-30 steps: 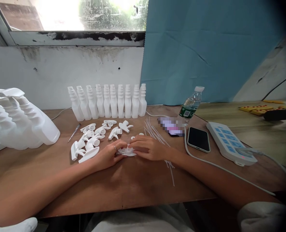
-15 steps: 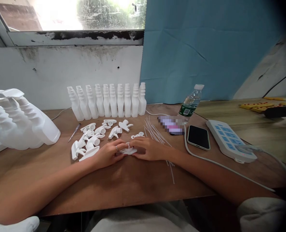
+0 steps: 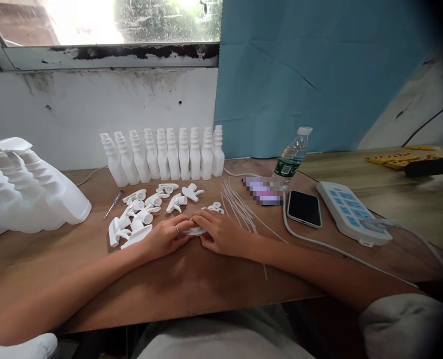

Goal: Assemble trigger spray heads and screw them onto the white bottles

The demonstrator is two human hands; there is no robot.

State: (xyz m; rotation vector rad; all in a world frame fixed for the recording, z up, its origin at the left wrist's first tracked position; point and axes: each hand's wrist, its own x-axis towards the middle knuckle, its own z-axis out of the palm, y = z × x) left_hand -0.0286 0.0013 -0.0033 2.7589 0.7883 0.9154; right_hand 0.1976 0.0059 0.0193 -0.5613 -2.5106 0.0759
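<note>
My left hand (image 3: 169,234) and my right hand (image 3: 218,232) meet at the middle of the table, fingers closed round a white spray trigger head (image 3: 194,231). Most of that piece is hidden behind the fingers. Just beyond my right fingertips lie several small white ring washers (image 3: 217,206). Several more white trigger heads (image 3: 145,215) are heaped to the left of my left hand, and one (image 3: 177,203) lies apart in front of it. Thin white dip tubes (image 3: 239,207) fan out on the table past my right hand, some passing under the forearm.
White bottles (image 3: 163,157) stand in a row near the wall. Bundled larger white bottles (image 3: 49,194) are at left, beside a screwdriver (image 3: 113,204). On the right are a water bottle (image 3: 290,159), a phone (image 3: 304,208), a blurred-out flat item (image 3: 262,192) and a power strip (image 3: 352,214) with its cable.
My right fingers have moved left and over the trigger head, covering more of it. My left hand keeps its hold. The whole view has shifted slightly.
</note>
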